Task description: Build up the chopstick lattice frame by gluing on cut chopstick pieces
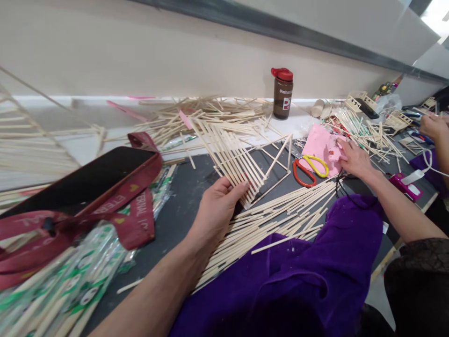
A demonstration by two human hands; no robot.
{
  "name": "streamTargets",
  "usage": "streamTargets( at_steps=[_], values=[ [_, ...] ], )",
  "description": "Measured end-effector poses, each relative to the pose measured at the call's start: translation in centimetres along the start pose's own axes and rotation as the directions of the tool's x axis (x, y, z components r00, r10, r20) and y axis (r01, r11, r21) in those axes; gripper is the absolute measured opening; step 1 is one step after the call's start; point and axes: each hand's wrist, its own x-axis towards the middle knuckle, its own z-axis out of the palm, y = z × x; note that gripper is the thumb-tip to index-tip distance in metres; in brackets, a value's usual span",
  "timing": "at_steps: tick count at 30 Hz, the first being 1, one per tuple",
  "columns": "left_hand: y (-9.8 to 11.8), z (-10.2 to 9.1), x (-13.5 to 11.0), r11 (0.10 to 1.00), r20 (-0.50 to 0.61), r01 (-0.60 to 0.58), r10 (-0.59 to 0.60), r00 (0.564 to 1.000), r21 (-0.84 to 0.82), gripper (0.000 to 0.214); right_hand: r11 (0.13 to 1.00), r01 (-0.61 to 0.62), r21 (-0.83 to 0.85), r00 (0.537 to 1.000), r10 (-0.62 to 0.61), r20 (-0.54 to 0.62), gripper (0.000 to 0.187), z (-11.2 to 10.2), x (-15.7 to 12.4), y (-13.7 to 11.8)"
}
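Observation:
My left hand (pixel 224 199) is closed on the lower edge of a wooden stick lattice (pixel 238 161), thumb on top. Its thin pale sticks lie side by side in a tilted panel. A joined stick frame (pixel 278 157) lies just behind and right of it. Further right, my right hand (pixel 356 157) has its fingers on a small pink-and-white piece (pixel 335 150), too small to name; it rests by a pink sheet (pixel 316 139). Red-and-yellow handled scissors (pixel 304 172) lie left of that hand. Many loose sticks (pixel 277 224) spread between my hands and the purple cloth (pixel 280 285) on my lap.
A dark phone (pixel 87 175) with a red lanyard (pixel 135 220) lies left, above plastic-wrapped sticks (pixel 80 276). A red-capped bottle (pixel 283 96) stands at the wall beside a stick pile (pixel 206 114). At far right are a co-worker's hand (pixel 434 125) and a magenta device (pixel 407 187).

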Motion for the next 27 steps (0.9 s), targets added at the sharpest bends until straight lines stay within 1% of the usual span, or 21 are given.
streamTargets(
  at_steps=[6,9,12,14,15,16,17,18,19,20,21,23,24,25,26,27],
  values=[
    [0.0,0.0,-0.1,0.999,0.003,0.009,-0.009,1.000,0.040,0.025,0.996,-0.005,0.089,0.998,-0.001,0.057,0.068,0.6,1.4,0.5],
    [-0.1,0.0,0.0,1.000,0.004,-0.003,0.002,1.000,0.023,0.026,0.987,-0.026,0.158,0.997,0.013,0.078,0.069,1.4,1.5,1.1],
    [-0.2,0.0,0.0,1.000,0.012,0.002,-0.002,1.000,-0.013,0.028,0.976,-0.005,0.217,0.994,-0.018,0.103,0.066,1.8,1.4,2.0],
    [-0.3,0.0,0.0,0.999,0.023,0.000,0.001,1.000,-0.048,0.027,0.980,0.022,0.198,0.991,-0.048,0.126,0.061,1.5,1.4,2.2],
    [-0.4,0.0,0.0,0.998,0.025,-0.006,0.007,1.000,-0.061,0.026,0.987,0.032,0.155,0.990,-0.053,0.132,0.058,1.1,1.3,2.0],
    [-0.4,0.0,0.0,0.998,0.026,-0.012,0.014,1.000,-0.064,0.025,0.995,0.035,0.097,0.993,-0.046,0.113,0.056,0.5,1.1,1.6],
    [-0.4,0.0,0.0,0.998,0.028,-0.017,0.018,0.999,-0.062,0.024,0.998,0.037,0.049,0.997,-0.040,0.067,0.053,-0.3,0.9,0.8],
    [-0.5,0.0,0.0,0.998,0.031,-0.021,0.023,0.999,-0.058,0.023,0.999,0.028,0.042,0.999,-0.027,-0.036,0.047,-1.3,0.5,-0.2],
    [-0.5,0.0,0.0,0.998,0.034,-0.025,0.027,0.999,-0.055,0.022,0.993,0.057,0.099,0.991,-0.044,-0.128,0.043,-2.4,0.0,-1.6],
    [-0.5,0.0,0.0,0.998,0.039,-0.030,0.032,0.999,-0.054,0.020,0.975,0.109,0.195,0.977,-0.068,-0.204,0.036,-3.4,-0.6,-3.1],
    [-0.6,0.0,0.0,0.998,0.043,-0.034,0.036,0.998,-0.056,0.019,0.940,0.172,0.293,0.964,-0.099,-0.247,0.029,-4.4,-1.2,-4.8],
    [-0.6,0.0,0.0,0.997,0.046,-0.037,0.040,0.998,-0.060,0.018,0.819,0.313,0.480,0.944,-0.215,-0.249,0.020,-5.9,-2.2,-8.4],
    [-0.6,0.0,0.0,0.997,0.047,-0.036,0.039,0.998,-0.062,0.017,0.752,0.346,0.562,0.938,-0.257,-0.234,0.018,-6.2,-2.5,-10.1],
    [-0.6,0.0,-0.1,0.997,0.050,-0.033,0.036,0.998,-0.063,0.017,0.685,0.347,0.640,0.937,-0.276,-0.212,0.017,-6.3,-2.7,-11.6],
    [-0.7,0.0,-0.1,0.997,0.055,-0.030,0.034,0.998,-0.069,0.018,0.618,0.300,0.726,0.949,-0.270,-0.163,0.015,-6.2,-2.8,-12.8],
    [-0.7,0.0,-0.1,0.996,0.062,-0.028,0.033,0.998,-0.080,0.018,0.549,0.213,0.808,0.967,-0.239,-0.092,0.014,-5.9,-2.7,-13.9]
  ],
)
